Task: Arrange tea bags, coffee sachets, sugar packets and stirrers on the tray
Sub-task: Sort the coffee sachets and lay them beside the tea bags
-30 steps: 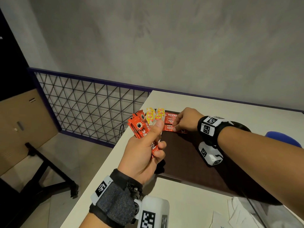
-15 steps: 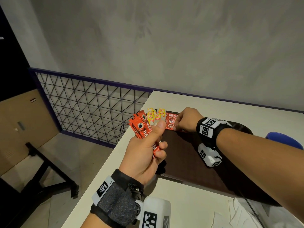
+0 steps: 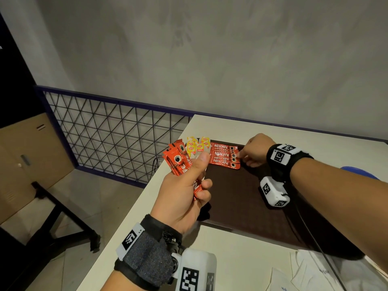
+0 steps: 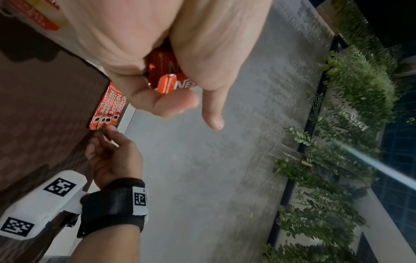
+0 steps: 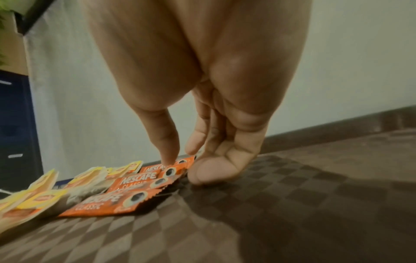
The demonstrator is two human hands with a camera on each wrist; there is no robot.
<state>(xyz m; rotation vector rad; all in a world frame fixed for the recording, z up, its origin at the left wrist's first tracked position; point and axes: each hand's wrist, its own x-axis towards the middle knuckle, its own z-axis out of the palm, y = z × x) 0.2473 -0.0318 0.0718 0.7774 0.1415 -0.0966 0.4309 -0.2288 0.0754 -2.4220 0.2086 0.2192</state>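
Note:
A dark brown checkered tray (image 3: 241, 206) lies on the white table. At its far left corner are several yellow tea bags (image 3: 197, 145) and, beside them, a row of red Nescafe coffee sachets (image 3: 222, 157) lying flat. My right hand (image 3: 241, 158) is at the right ends of those sachets. In the right wrist view its index fingertip (image 5: 168, 160) presses on a sachet (image 5: 135, 179) and the thumb rests on the tray (image 5: 292, 204). My left hand (image 3: 203, 173) is raised over the tray's left edge and grips a fanned bundle of red sachets (image 3: 178, 160), also seen as sachets (image 4: 171, 83) in its fist.
White paper packets (image 3: 310, 274) lie at the table's near right, and a blue object (image 3: 361, 173) shows behind my right forearm. A black cable (image 3: 310, 234) crosses the tray's right side. The table's left edge drops off beside a wire mesh railing (image 3: 115, 131).
My right hand has slid right, off the laid sachets to their right ends, uncovering the row. The left hand and its bundle have barely moved.

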